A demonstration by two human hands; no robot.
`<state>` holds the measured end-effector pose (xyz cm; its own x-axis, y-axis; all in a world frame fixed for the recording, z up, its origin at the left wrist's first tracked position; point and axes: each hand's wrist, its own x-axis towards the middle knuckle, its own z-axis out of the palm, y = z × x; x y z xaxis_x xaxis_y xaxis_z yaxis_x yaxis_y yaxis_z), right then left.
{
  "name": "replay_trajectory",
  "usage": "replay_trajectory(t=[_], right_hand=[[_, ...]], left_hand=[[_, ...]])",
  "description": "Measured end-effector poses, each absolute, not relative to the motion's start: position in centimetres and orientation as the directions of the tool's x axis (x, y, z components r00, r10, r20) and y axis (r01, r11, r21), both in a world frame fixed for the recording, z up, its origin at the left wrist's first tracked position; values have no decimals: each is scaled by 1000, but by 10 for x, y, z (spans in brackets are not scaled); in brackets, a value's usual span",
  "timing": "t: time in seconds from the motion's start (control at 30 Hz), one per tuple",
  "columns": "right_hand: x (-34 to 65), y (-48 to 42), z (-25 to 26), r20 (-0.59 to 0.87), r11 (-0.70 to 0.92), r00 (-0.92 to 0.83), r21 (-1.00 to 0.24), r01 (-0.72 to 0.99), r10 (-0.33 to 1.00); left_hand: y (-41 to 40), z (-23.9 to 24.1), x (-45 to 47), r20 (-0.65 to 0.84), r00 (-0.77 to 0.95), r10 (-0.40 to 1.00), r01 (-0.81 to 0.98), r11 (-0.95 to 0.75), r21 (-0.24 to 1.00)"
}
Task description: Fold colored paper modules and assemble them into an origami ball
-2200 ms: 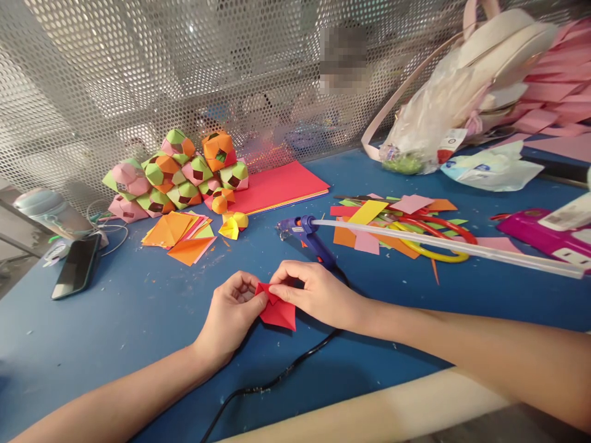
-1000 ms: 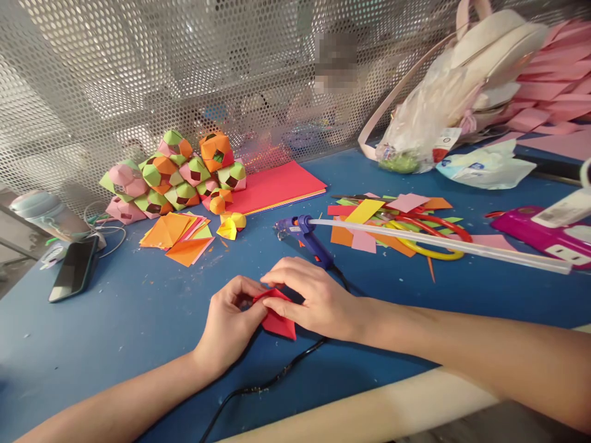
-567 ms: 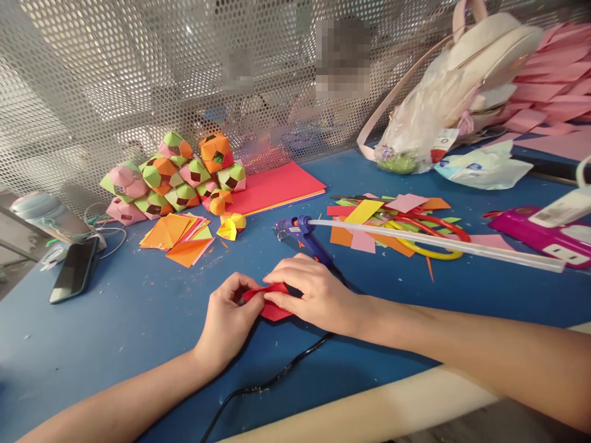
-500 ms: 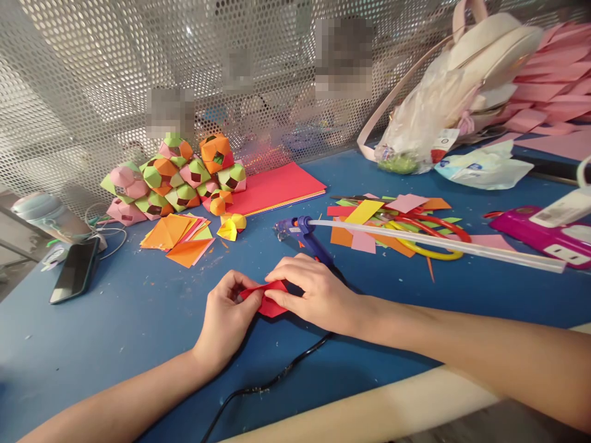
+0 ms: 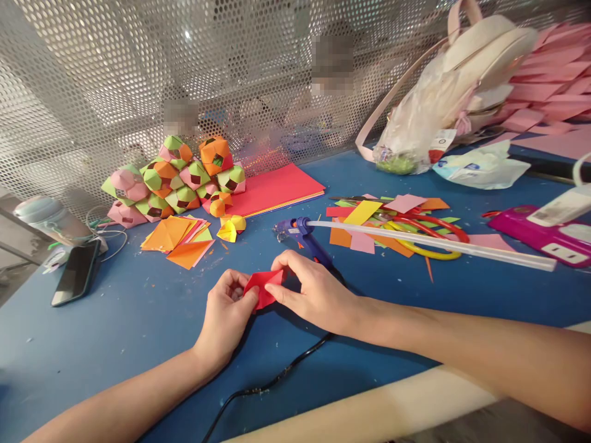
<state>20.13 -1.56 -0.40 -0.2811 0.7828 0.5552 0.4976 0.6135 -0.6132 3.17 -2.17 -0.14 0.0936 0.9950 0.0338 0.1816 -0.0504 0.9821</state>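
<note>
Between my two hands is a small piece of red paper (image 5: 264, 288), creased and held just above the blue table (image 5: 152, 344). My left hand (image 5: 229, 314) pinches its left edge between thumb and fingers. At its right side, my right hand (image 5: 311, 289) grips the paper with the thumb on the near face and the fingers at the top edge. Just beyond my right hand lies a blue glue gun (image 5: 302, 232) with a long white glue stick (image 5: 434, 245) poking out of its back. Its black cord (image 5: 281, 372) runs under my right wrist toward the near edge.
Folded paper balls (image 5: 178, 178) are stacked at the back left, beside red sheets (image 5: 277, 187). Loose orange squares (image 5: 178, 237) and a yellow folded piece (image 5: 231, 227) lie nearer. Scissors (image 5: 434, 252) rest among paper scraps. A phone (image 5: 76, 271), cup (image 5: 53, 216), backpack (image 5: 484, 55) and purple power strip (image 5: 526, 234) stand around.
The red paper has tilted up, so more of its face shows. My right fingers have shifted to its upper right corner; my left hand keeps its pinch.
</note>
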Motion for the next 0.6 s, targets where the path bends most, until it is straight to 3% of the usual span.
replay_trajectory(t=[0.17,0.4,0.6], right_hand=[[199,-12,-7,535,577,-230,-686,444,813],[199,-15,-12,700,779,-358,-486,396,618],[197,-14,-14,690,758,-323,-540,366,647]], left_hand=[[-22,-2,33,-5,105,994,172,-13,985],[-25,0,34,-29,115,993,156,11,988],[-26,3,36,-43,105,994,143,28,989]])
